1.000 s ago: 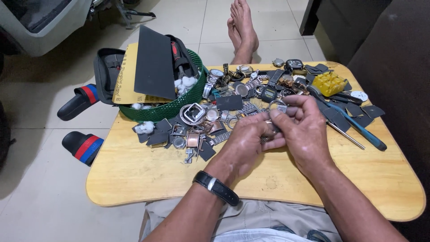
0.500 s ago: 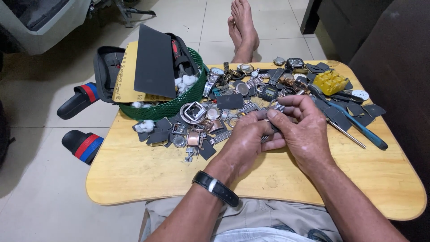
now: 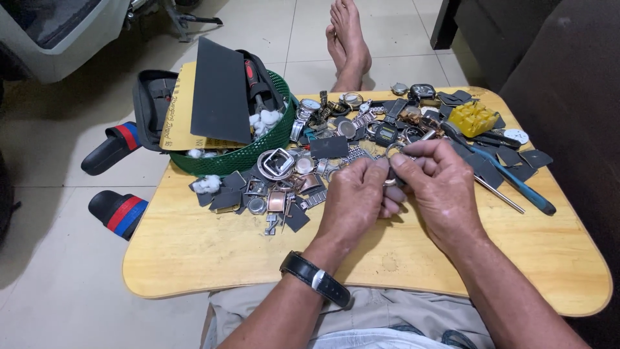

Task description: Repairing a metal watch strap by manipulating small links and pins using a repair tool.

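Both hands meet over the middle of a low wooden lap table [image 3: 194, 252]. My left hand [image 3: 354, 200], with a black wristwatch [image 3: 316, 279] on its wrist, and my right hand [image 3: 442, 187] pinch a small round metal watch part [image 3: 392, 152] between their fingertips. Most of the part is hidden by the fingers. Behind the hands lies a heap of watch cases, dials and metal bands [image 3: 349, 129], with several square metal cases [image 3: 276, 163] to the left.
A green mesh basket [image 3: 258, 145] holds dark and yellow sandpaper sheets, tools and cotton. A blue-handled tool [image 3: 516, 181] and a yellow plastic block [image 3: 473, 117] lie at the right. Slippers [image 3: 119, 210] and a person's bare feet [image 3: 349, 45] are on the tiled floor.
The hands have stayed together over the table; the fingers have shifted slightly around the small part. Nothing else on the table has moved.
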